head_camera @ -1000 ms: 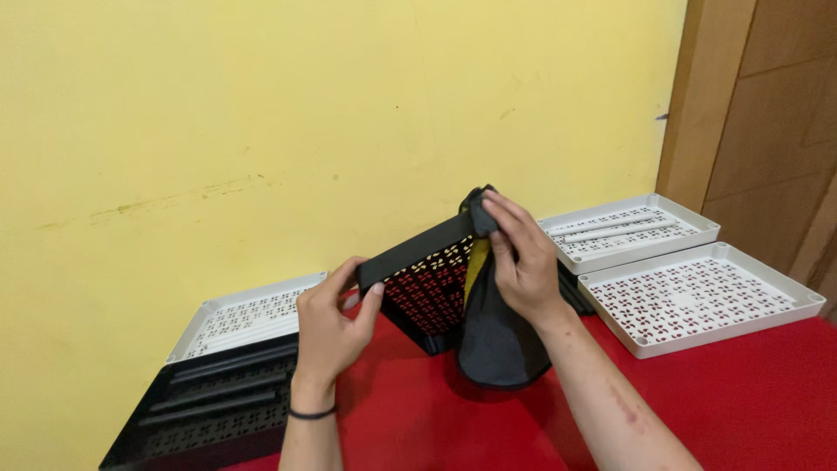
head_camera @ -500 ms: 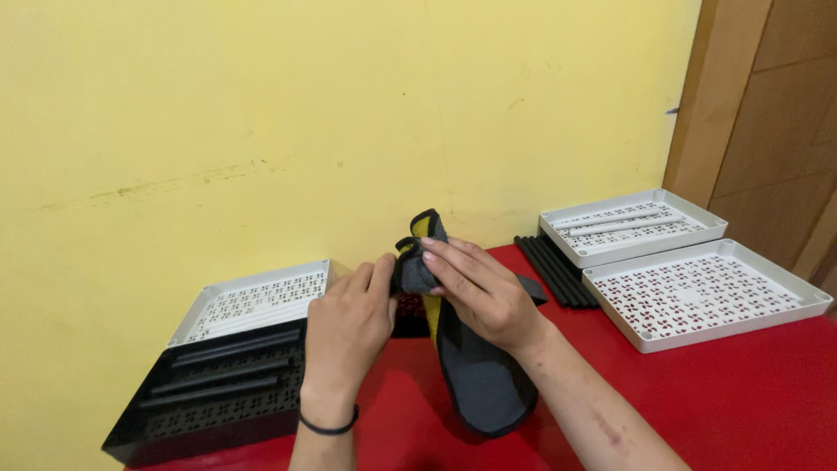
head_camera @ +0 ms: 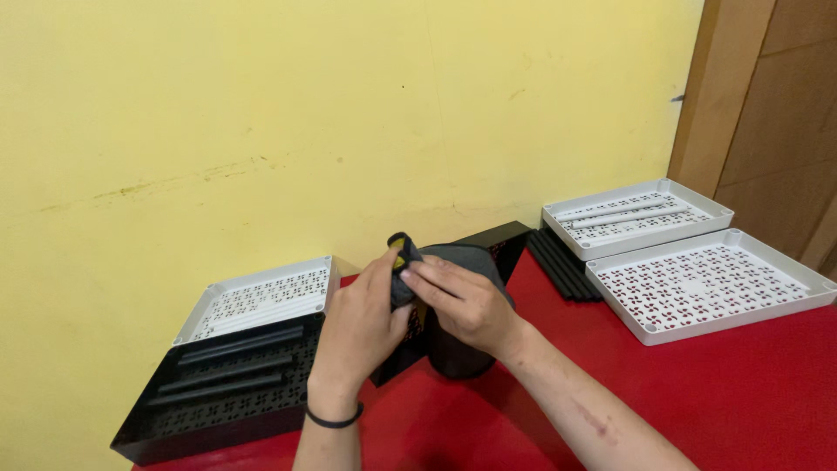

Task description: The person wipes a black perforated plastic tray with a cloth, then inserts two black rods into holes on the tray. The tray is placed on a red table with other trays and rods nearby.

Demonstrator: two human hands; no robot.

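Observation:
Both hands meet over the red table (head_camera: 741, 392) near the wall. My left hand (head_camera: 362, 323) and my right hand (head_camera: 462, 301) both grip a dark grey cloth (head_camera: 466, 262) with a yellow patch at its top corner. The cloth is draped over a black perforated tray (head_camera: 506, 240) that stands tilted on its edge behind my hands. Most of that tray is hidden by the cloth and my fingers.
A black perforated tray (head_camera: 227, 392) holding dark bars lies at the left, a white tray (head_camera: 261, 296) behind it. Two white perforated trays (head_camera: 706, 283) (head_camera: 636, 218) sit at the right, with black strips (head_camera: 562, 262) beside them. A yellow wall stands behind.
The black tray has come down from being held high to resting tilted on the table. My hands have moved together at its near end, holding the cloth.

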